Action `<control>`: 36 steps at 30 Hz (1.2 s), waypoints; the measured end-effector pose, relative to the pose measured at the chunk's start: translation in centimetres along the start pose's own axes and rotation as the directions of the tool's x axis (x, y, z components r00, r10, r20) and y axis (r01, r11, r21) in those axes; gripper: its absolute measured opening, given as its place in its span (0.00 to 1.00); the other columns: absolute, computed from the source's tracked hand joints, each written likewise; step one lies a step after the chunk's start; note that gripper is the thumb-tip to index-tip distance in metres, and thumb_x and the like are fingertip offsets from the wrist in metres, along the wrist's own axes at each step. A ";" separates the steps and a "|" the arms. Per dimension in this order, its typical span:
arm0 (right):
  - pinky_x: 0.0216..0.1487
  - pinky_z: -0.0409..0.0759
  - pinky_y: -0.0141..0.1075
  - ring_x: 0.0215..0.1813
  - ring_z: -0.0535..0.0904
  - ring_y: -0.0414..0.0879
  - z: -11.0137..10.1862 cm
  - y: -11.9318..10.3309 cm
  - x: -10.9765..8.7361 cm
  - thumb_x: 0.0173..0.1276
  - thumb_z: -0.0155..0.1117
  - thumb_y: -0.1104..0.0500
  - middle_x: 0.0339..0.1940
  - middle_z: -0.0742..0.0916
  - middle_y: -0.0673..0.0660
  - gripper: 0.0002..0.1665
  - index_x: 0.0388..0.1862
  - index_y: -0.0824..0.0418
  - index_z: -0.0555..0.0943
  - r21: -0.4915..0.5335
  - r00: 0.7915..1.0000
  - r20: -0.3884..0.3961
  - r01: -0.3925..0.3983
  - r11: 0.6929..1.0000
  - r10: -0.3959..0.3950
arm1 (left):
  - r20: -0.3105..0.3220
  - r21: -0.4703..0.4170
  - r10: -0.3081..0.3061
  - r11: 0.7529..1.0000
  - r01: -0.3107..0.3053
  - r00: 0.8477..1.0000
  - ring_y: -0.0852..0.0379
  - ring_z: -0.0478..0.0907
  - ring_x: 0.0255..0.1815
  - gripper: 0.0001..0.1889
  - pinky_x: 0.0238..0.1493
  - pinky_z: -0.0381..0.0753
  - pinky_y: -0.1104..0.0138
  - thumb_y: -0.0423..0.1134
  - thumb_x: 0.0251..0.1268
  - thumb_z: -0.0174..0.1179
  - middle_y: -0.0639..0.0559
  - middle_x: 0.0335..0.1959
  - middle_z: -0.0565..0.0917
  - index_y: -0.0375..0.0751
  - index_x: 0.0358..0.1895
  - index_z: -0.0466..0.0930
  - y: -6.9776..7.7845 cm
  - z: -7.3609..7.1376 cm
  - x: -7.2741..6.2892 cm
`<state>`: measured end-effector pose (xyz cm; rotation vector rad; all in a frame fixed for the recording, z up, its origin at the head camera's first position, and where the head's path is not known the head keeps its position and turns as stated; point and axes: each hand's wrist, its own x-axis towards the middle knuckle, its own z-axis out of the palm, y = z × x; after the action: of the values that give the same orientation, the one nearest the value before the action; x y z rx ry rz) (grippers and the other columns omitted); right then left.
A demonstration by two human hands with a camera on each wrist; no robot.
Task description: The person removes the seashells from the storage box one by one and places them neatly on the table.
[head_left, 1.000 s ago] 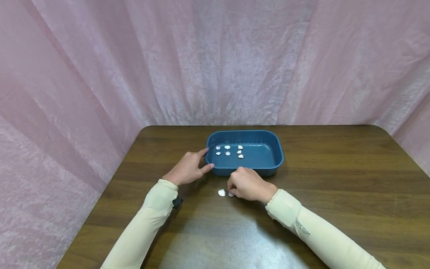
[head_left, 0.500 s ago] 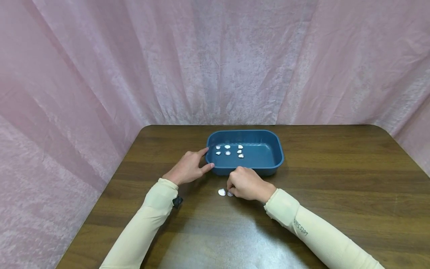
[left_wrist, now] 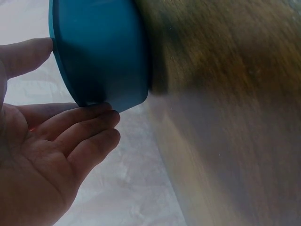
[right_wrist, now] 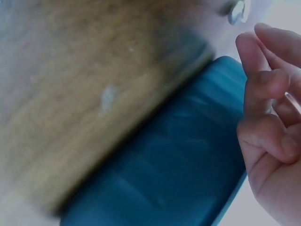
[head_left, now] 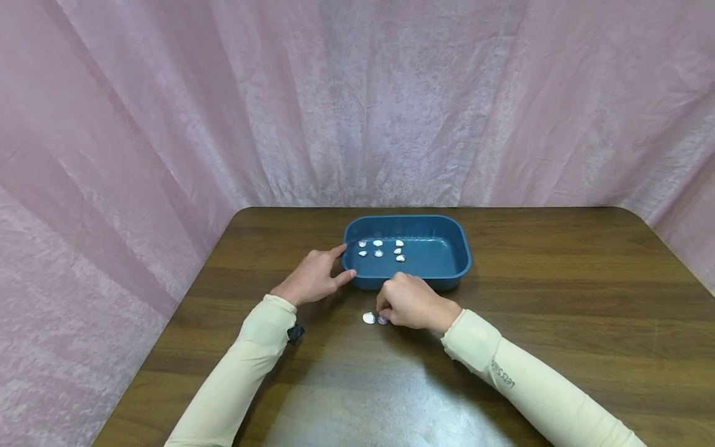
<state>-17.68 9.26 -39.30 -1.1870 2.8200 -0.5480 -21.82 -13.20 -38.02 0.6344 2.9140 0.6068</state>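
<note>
A blue rectangular tray (head_left: 463,261) stands on the table with several small white seashells (head_left: 378,253) in its left half. My left hand (head_left: 311,278) is at the tray's left end, thumb tip and forefinger touching the rim. Its other fingers extend loosely below the rim in the left wrist view. My right hand (head_left: 411,302) is low in front of the tray, fingers curled, thumb and forefinger tips close together. A purple-tinted shell (head_left: 382,320) lies right at these tips. In the right wrist view a shell (right_wrist: 236,12) shows just beyond them. Left of it lies a larger white shell (head_left: 368,318).
The brown wooden table (head_left: 558,298) has a pink velvet curtain (head_left: 413,112) hanging behind its far edge. Both forearms wear pale sleeves (head_left: 530,372). A small black device (head_left: 295,334) sits at the left wrist.
The shell at my right fingertips has shifted slightly left, and more of it shows. The left hand, the tray and the shells inside stay in place.
</note>
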 end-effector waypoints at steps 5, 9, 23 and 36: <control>0.33 0.82 0.29 0.27 0.81 0.30 -1.1 0.0 -0.1 0.59 0.74 0.63 0.26 0.90 0.46 0.02 0.32 0.57 0.91 0.038 0.999 0.010 0.037 0.999 -0.037 | 0.000 -0.004 -0.002 1.000 0.002 1.000 0.44 0.78 0.67 0.38 0.66 0.78 0.50 0.54 0.72 0.59 0.37 0.70 0.75 0.34 0.76 0.62 0.0 0.0 0.0; 0.33 0.82 0.28 0.28 0.82 0.30 -2.4 0.0 -0.2 0.59 0.74 0.62 0.25 0.90 0.46 0.03 0.34 0.57 0.90 0.042 0.997 0.004 0.078 0.996 -0.078 | -0.006 0.002 0.011 1.000 -0.011 1.000 0.45 0.80 0.64 0.37 0.65 0.79 0.51 0.53 0.72 0.59 0.36 0.69 0.76 0.33 0.75 0.63 0.0 -0.1 0.0; 0.34 0.82 0.30 0.28 0.81 0.33 -7.5 2.0 -0.1 0.61 0.74 0.62 0.29 0.90 0.48 0.05 0.37 0.57 0.90 0.021 0.997 0.003 0.081 0.996 -0.081 | -0.001 0.005 0.026 1.000 -0.026 1.000 0.47 0.83 0.60 0.37 0.65 0.79 0.52 0.53 0.72 0.59 0.34 0.66 0.79 0.32 0.75 0.63 -0.1 -0.2 0.0; 0.38 0.85 0.35 0.32 0.84 0.38 -9.1 4.6 2.3 0.63 0.73 0.61 0.31 0.90 0.50 0.05 0.39 0.55 0.90 -0.007 0.994 0.106 -0.024 1.000 0.025 | 0.020 -0.010 0.002 1.000 -0.002 1.000 0.46 0.79 0.66 0.37 0.68 0.77 0.51 0.52 0.72 0.60 0.35 0.68 0.76 0.33 0.75 0.63 0.3 -0.5 -0.1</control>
<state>-23.96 13.45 -32.06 -1.1451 2.7448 -0.4610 -21.71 -13.18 -37.47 0.6380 2.8905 0.6114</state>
